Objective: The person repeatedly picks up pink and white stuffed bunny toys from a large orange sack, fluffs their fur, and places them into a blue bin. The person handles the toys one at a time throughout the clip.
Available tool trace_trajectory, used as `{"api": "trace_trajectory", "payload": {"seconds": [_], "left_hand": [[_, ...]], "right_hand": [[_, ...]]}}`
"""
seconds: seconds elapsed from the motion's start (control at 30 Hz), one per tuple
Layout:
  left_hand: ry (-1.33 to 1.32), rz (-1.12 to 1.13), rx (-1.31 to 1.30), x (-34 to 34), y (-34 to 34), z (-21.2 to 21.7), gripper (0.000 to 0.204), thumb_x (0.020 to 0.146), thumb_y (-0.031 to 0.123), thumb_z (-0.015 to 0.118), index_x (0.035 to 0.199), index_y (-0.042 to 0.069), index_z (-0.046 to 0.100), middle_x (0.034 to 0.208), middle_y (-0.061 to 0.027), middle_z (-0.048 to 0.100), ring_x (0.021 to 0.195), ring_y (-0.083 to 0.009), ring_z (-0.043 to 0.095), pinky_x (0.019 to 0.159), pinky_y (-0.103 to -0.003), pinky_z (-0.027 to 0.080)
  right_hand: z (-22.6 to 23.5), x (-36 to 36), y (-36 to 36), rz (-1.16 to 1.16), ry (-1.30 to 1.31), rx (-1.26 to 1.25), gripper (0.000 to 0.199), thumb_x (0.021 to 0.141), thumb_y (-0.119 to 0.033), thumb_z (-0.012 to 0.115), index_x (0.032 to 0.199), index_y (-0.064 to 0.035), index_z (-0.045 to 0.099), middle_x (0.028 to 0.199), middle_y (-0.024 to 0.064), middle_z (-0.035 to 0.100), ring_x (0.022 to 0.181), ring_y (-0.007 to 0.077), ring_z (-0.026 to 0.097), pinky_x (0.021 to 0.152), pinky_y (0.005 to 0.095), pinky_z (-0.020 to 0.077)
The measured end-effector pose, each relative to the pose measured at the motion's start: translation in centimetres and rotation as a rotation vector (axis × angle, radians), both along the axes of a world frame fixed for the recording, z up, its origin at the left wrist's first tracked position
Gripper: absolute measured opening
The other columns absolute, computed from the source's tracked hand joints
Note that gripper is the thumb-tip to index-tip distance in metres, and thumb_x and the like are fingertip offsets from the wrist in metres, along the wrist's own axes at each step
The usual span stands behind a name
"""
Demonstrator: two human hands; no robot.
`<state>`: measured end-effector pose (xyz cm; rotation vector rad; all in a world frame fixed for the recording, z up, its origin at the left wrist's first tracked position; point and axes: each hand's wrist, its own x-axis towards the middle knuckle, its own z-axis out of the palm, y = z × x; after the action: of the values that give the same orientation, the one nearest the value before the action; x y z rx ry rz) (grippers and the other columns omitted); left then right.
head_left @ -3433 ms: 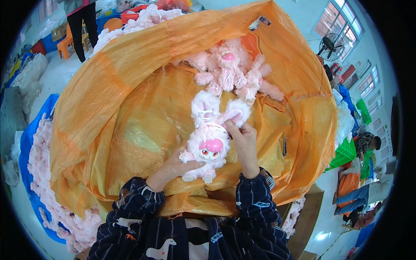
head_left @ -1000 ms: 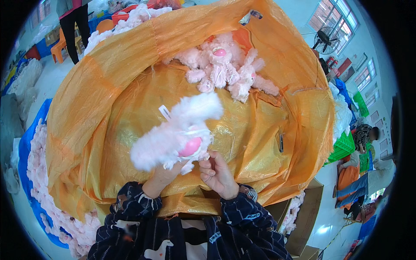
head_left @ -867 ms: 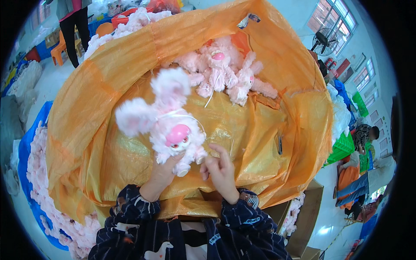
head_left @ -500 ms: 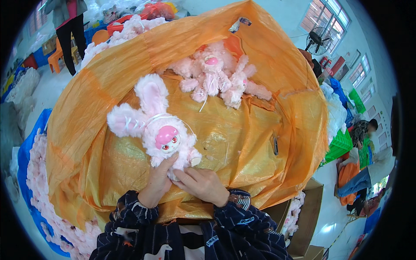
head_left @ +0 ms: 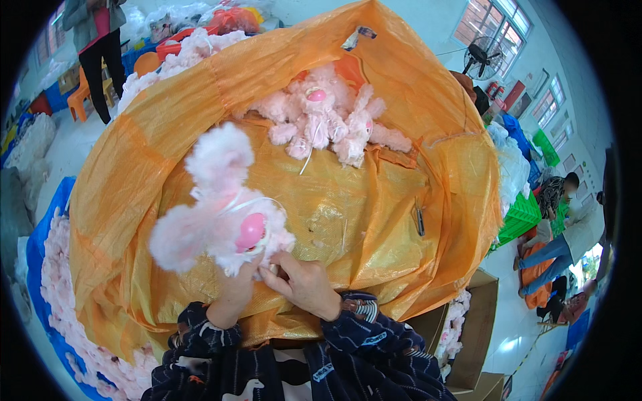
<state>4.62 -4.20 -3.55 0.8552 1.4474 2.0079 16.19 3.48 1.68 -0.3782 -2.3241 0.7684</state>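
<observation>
A pink fluffy rabbit toy (head_left: 221,217) is held over the near left part of a large orange plastic sheet (head_left: 321,207), tilted so that its ears (head_left: 219,157) point to the upper left and its lower end faces the person. The left hand (head_left: 233,287) grasps the toy low on its body, the thumb at the front and the remaining fingers mostly hidden behind it. The right hand (head_left: 304,284) meets it there, its fingers bent and touching the toy's lower end; whether they pinch anything cannot be told. A glossy pink patch (head_left: 251,232) shows on the toy's head, and a thin white cord (head_left: 259,200) loops across the fur just above it. The ears look slightly blurred.

Farther back on the sheet, well apart from the hands, lies a heap of similar pink toys (head_left: 317,120). A dark, slim, pen-like object (head_left: 420,221) lies to the right. Outside the sheet, more pink plush (head_left: 63,287) is piled along the left, a cardboard box (head_left: 480,321) stands at the lower right, and a green crate (head_left: 518,217) sits beyond the right edge
</observation>
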Motion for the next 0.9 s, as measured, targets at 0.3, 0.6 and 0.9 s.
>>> {"api": "trace_trajectory", "payload": {"seconds": [0.3, 0.6, 0.9], "left_hand": [[-0.012, 0.137, 1.252, -14.9, -11.9, 8.9, 0.054, 0.085, 0.026, 0.046, 0.126, -0.006, 0.03, 0.123, -0.0174, 0.041, 0.116, -0.028, 0.037, 0.104, -0.038, 0.022], [-0.43, -0.331, 0.503, -6.9, -2.0, 4.2, 0.032, 0.087, 0.02, 0.045, 0.114, 0.004, 0.044, 0.103, -0.009, 0.054, 0.093, -0.018, 0.054, 0.073, -0.03, 0.046], [-0.314, -0.439, -0.086, -2.8, 2.1, 3.0, 0.032, 0.087, 0.007, 0.042, 0.12, 0.002, 0.041, 0.108, -0.012, 0.053, 0.1, -0.0187, 0.052, 0.08, -0.031, 0.045]], "right_hand": [[2.7, 0.6, 10.4, -0.359, 0.036, 0.077, 0.022, 0.079, -0.025, 0.059, 0.089, -0.0054, 0.058, 0.066, 0.0106, 0.058, 0.05, 0.0182, 0.056, 0.045, 0.0296, 0.0445], [-4.0, -0.5, 25.7, -0.461, 0.34, -0.645, 0.032, 0.078, -0.015, 0.059, 0.099, 0.0068, 0.049, 0.07, 0.0106, 0.059, 0.055, 0.0156, 0.055, 0.048, 0.0259, 0.0423], [1.4, -0.1, 12.1, -0.298, 0.011, -0.086, 0.017, 0.074, -0.011, 0.06, 0.085, 0.0003, 0.054, 0.062, 0.0109, 0.056, 0.051, 0.0152, 0.056, 0.047, 0.0262, 0.044]]}}
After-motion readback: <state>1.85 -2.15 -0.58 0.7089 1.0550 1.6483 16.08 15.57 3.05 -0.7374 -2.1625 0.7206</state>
